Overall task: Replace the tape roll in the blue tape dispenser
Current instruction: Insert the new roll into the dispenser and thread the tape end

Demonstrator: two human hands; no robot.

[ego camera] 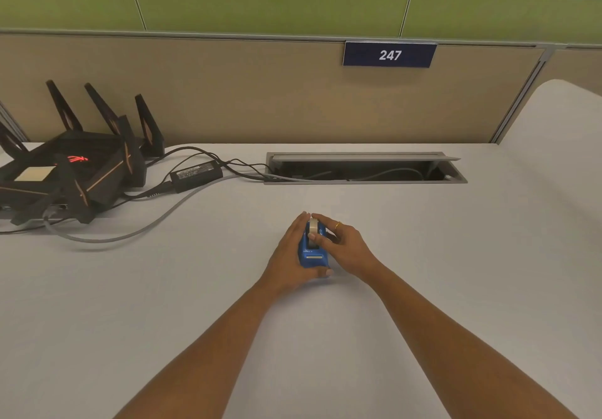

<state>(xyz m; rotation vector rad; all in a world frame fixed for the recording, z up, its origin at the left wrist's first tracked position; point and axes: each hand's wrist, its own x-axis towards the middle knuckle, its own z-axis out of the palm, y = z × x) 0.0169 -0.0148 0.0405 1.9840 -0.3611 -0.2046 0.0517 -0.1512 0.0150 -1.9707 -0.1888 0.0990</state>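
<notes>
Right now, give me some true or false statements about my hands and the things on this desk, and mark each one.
1. The left hand holds the small blue plastic tape dispenser on the white desk. True.
2. The dispenser has no roll in it. False: a pale tape roll sits in it, pinched by the thumb and a fingertip of the right hand.
3. The black router stands on the desk's right side. False: the black router, with its upright antennas, stands at the far left.
4. The grey metal cable hatch set into the desk is open. True.
</notes>
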